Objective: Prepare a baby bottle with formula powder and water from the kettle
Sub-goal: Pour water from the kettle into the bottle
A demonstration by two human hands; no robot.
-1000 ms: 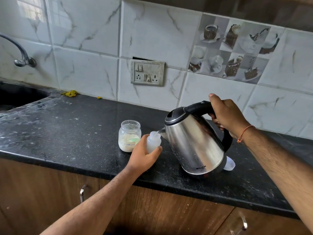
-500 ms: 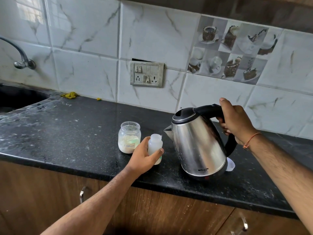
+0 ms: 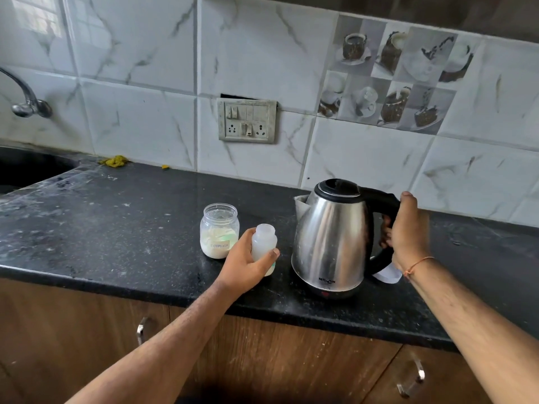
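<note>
A small translucent baby bottle (image 3: 263, 242) without a cap stands on the black counter (image 3: 122, 228), and my left hand (image 3: 248, 263) is wrapped around its lower part. Right of it a steel kettle (image 3: 331, 240) with a black lid sits upright on the counter. My right hand (image 3: 407, 228) grips its black handle. An open glass jar of white formula powder (image 3: 219, 230), with a handwritten label, stands just left of the bottle.
A white object (image 3: 386, 275) lies on the counter behind the kettle, partly hidden by my right wrist. A sink (image 3: 26, 170) and tap (image 3: 26, 103) are at far left. A wall socket panel (image 3: 247, 121) sits on the tiled wall. Wooden cabinet doors are below.
The kettle, tilted with its spout over the bottle a second ago, has swung upright and moved right, down onto the counter. The bottle stayed in my left hand.
</note>
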